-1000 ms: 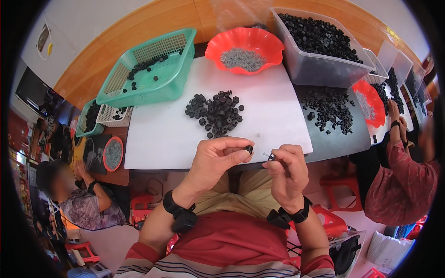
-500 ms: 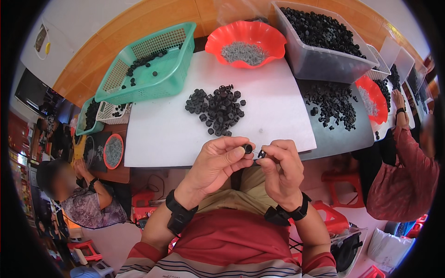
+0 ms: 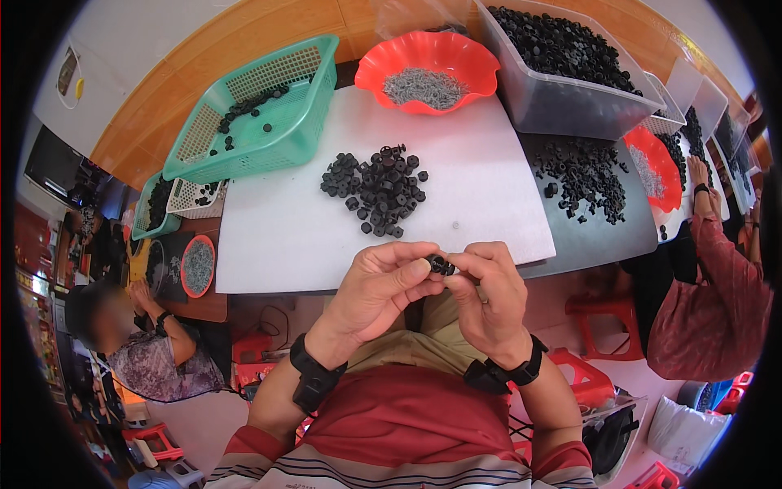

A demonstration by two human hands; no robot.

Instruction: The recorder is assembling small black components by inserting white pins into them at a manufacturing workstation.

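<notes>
In front of my body, just off the near edge of the white sheet [image 3: 277, 253], both hands meet at the fingertips. My left hand [image 3: 381, 285] is closed round a small black plastic knob [image 3: 440, 265]. The fingers of my right hand [image 3: 489, 285] pinch a small black part that now sits against the knob; fingertips hide most of it. Beyond my hands a pile of black knobs [image 3: 379, 187] lies on the sheet. On the dark mat to the right, a heap of small black parts [image 3: 582, 179] is spread out.
A green basket [image 3: 305, 147] with some black knobs stands at the back left. Behind the sheet is a red bowl [image 3: 481, 85] of metal screws. A clear bin [image 3: 562, 122] full of black parts stands back right. Two people [image 3: 167, 350] work at either side.
My right hand has moved left, bringing its small black part against the knob; the gap with a thin metal shaft between them has closed. My left hand stays nearly still.
</notes>
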